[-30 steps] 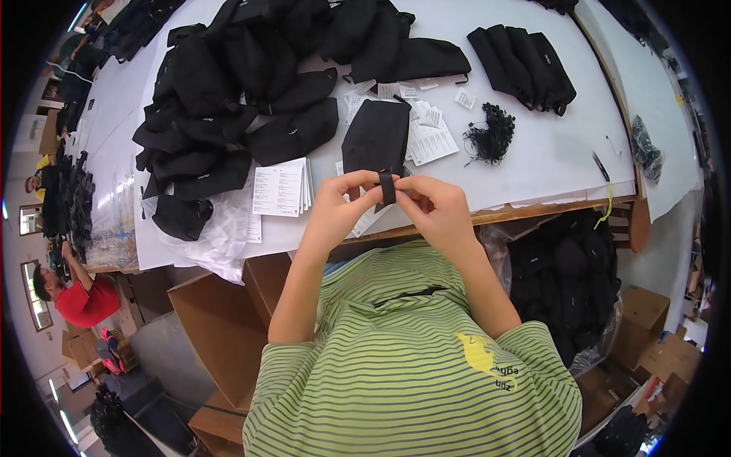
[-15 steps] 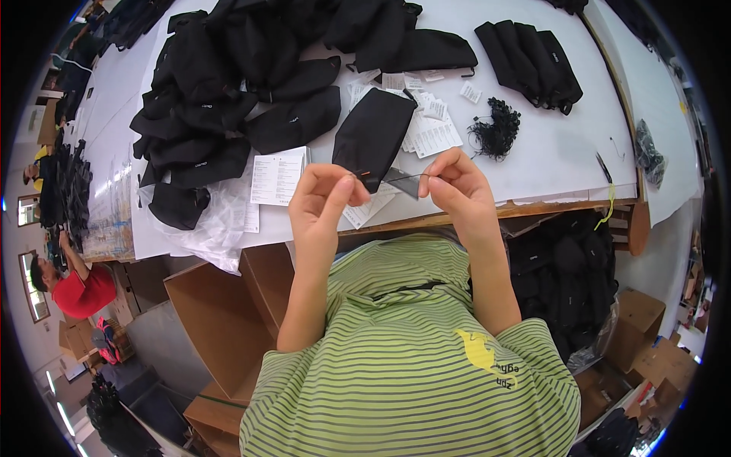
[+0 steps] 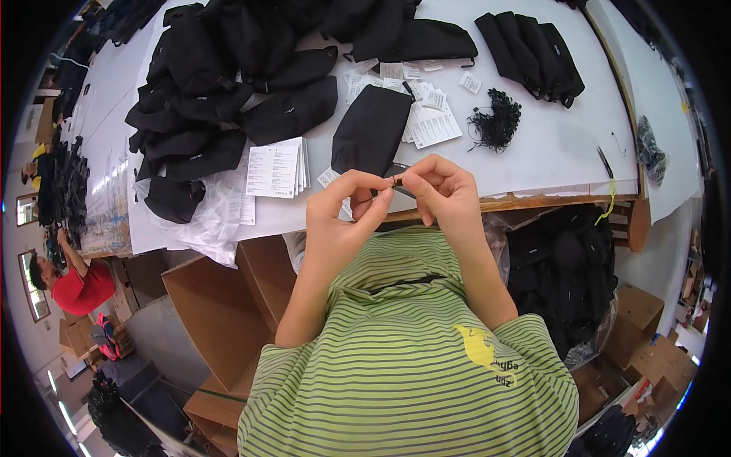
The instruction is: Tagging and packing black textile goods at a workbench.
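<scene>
My left hand (image 3: 346, 209) and my right hand (image 3: 444, 194) meet above the table's front edge, thumbs and forefingers pinched. Between their fingertips sits the small dark end of a black tag string (image 3: 397, 182); the rest of it is mostly hidden by the fingers. Just beyond lies a black fabric pouch (image 3: 371, 128), flat on the table with its near end by my fingers. Part of a dark hang tag (image 3: 404, 174) shows behind my fingertips. White printed labels (image 3: 434, 122) are spread beside the pouch, and a stack of white cards (image 3: 276, 169) lies left of it.
A large heap of black pouches (image 3: 221, 68) covers the table's left and back. Folded pouches (image 3: 529, 57) lie back right, near a tangle of black strings (image 3: 495, 120). Scissors (image 3: 604, 164) rest at the right edge. An open cardboard box (image 3: 221, 316) stands below left; a person in red (image 3: 82, 288) is farther left.
My hands have come together; the black string stretched between them earlier is now mostly hidden at the fingertips. The pouch, labels and heap appear slightly higher in view.
</scene>
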`<act>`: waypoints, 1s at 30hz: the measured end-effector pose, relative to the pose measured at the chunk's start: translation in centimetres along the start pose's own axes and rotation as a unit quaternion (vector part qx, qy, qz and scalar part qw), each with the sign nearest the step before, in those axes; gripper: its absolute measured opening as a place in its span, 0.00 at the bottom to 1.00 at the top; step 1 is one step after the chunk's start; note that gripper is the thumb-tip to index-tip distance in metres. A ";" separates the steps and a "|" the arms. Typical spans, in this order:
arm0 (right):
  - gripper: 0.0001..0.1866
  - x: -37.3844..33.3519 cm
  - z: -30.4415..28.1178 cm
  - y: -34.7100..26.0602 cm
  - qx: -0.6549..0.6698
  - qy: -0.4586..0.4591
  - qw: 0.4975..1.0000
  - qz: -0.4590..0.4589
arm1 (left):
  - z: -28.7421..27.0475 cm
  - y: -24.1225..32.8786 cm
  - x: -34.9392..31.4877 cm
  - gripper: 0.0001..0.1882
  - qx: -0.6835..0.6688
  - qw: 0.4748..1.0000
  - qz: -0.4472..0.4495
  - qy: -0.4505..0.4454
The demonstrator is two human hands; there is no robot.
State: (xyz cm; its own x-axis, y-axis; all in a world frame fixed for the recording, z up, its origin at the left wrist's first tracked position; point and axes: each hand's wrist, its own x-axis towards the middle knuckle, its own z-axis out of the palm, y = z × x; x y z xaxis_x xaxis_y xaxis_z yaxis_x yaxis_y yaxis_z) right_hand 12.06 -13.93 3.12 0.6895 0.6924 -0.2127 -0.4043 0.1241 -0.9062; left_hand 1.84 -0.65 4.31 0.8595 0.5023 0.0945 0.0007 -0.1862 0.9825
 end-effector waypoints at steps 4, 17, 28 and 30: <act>0.07 0.0 -0.1 -0.2 -0.032 -0.003 0.999 -0.005 | 0.0 0.0 0.0 0.03 0.022 1.000 -0.001 0.003; 0.05 0.1 -0.6 -0.9 -0.344 -0.012 0.931 -0.119 | -0.9 0.3 0.7 0.04 0.136 0.986 0.015 -0.100; 0.07 -0.3 -2.7 -0.9 -0.051 0.006 0.999 -0.011 | 0.3 -3.8 8.5 0.13 0.158 0.932 0.096 -0.311; 0.07 -0.8 -3.5 -1.3 -0.035 0.013 0.999 -0.029 | 1.3 -5.3 9.6 0.18 0.309 0.865 0.120 -0.377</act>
State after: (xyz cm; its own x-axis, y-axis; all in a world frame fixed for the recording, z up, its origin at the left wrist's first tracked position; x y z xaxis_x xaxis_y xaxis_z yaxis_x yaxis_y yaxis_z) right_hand 14.15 -17.09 3.20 0.7268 0.6660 -0.1679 -0.3203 0.1125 -0.9406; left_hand 10.76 4.04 -0.17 0.9614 -0.2644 -0.0762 -0.1521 -0.7414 0.6536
